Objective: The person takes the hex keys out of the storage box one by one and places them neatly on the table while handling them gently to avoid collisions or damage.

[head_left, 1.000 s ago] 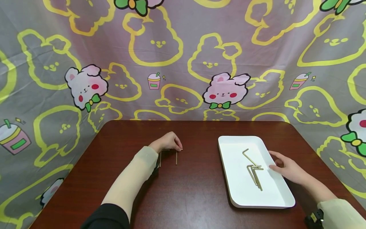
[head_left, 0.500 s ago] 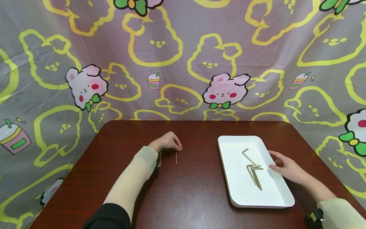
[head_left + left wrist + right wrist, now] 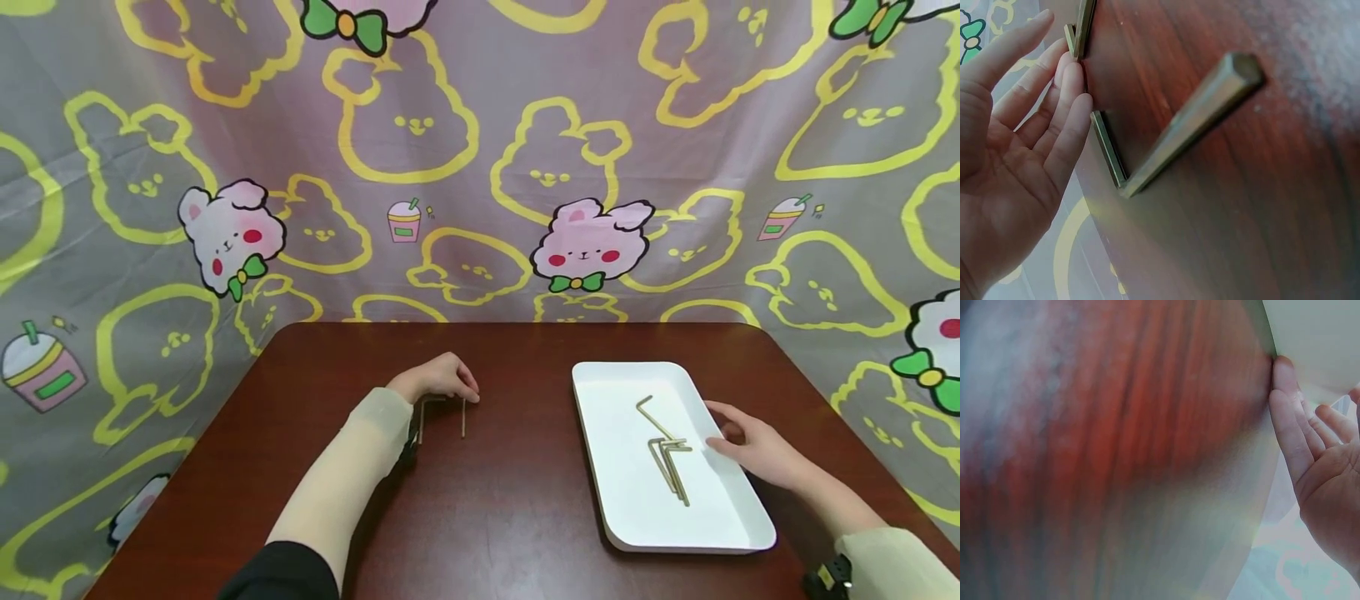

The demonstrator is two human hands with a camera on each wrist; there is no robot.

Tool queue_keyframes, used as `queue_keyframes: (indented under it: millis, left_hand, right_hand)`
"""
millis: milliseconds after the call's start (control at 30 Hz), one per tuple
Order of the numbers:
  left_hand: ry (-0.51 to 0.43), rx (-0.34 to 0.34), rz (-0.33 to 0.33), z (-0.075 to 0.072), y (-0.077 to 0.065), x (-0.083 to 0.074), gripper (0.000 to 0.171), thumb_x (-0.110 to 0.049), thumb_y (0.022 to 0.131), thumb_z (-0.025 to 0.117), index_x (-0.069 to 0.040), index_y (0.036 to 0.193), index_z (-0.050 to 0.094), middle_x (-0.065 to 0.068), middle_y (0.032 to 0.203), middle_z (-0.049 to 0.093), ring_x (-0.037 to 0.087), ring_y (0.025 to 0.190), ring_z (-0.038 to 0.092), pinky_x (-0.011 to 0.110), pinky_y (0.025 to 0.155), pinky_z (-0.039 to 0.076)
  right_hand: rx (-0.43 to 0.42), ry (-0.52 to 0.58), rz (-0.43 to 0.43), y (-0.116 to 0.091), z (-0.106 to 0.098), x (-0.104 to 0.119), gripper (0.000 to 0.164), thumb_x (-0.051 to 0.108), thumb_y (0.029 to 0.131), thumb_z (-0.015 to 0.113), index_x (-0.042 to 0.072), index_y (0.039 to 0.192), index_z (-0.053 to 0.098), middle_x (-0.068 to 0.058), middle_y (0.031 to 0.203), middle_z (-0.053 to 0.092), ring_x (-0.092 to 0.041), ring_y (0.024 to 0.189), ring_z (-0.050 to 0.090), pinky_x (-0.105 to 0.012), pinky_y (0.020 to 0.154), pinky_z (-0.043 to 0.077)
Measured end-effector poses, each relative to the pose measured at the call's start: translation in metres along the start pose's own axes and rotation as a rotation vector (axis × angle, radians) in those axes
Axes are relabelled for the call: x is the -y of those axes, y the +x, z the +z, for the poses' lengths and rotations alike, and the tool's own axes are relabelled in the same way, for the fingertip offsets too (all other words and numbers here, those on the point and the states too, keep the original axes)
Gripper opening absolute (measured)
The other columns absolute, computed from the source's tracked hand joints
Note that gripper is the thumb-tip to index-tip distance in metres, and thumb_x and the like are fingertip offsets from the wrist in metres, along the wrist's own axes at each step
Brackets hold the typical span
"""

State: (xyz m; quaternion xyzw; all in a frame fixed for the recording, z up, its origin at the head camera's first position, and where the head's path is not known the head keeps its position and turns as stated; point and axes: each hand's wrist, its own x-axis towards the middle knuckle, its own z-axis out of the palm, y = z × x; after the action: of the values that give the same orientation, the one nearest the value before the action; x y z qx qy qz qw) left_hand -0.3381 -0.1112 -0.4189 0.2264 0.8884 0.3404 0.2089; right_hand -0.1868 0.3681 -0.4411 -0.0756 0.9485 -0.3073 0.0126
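Observation:
In the left wrist view the fingers of my left hand [image 3: 1029, 131] are extended, with the thumb apart from them. Their tips are at the short arm of a brass-coloured Allen key [image 3: 463, 419] on the table. Another Allen key [image 3: 1179, 134] lies just to its left, its short arm near the little finger. My right hand [image 3: 761, 446] rests against the right rim of a white tray [image 3: 731, 533], thumb and forefinger spread along it. In the right wrist view its fingers lie fairly straight against the tray's side. Several L-shaped Allen keys [image 3: 671, 471] lie inside the tray.
The dark brown wooden table [image 3: 510, 500] has rounded far corners. Behind it hangs a grey cloth [image 3: 480, 192] with yellow outlines and cartoon bears. Bare tabletop separates the left hand's keys from the tray.
The head view has tilted slightly, so everything sits a little lower. My left fingertips have eased off the Allen key they were at; the right hand and the tray keep their places.

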Motion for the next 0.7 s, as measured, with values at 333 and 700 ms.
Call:
queue_keyframes:
  millis: [333,700]
  left_hand:
    - [-0.009,0.035,0.003,-0.001,-0.001,-0.002,0.011,-0.017,0.088,0.073,-0.007,0.087,0.077,0.005,0.069,0.065,0.014,0.058,0.05,0.026,0.055,0.043]
    - [0.205,0.0,0.196,0.006,0.006,-0.055,0.016,-0.026,0.091,0.07,-0.014,0.1,0.075,-0.006,0.099,0.069,0.01,0.092,0.059,0.028,0.082,0.047]
  right_hand:
    - [0.0,0.01,-0.006,-0.001,0.001,0.0,0.063,0.012,0.091,0.068,-0.009,0.14,0.035,-0.005,0.082,0.058,-0.02,0.071,0.054,-0.028,0.057,0.045]
    - [0.0,0.019,-0.023,0.0,-0.002,-0.002,0.061,0.012,0.09,0.068,-0.009,0.138,0.037,-0.006,0.083,0.058,-0.019,0.072,0.054,-0.029,0.057,0.046]
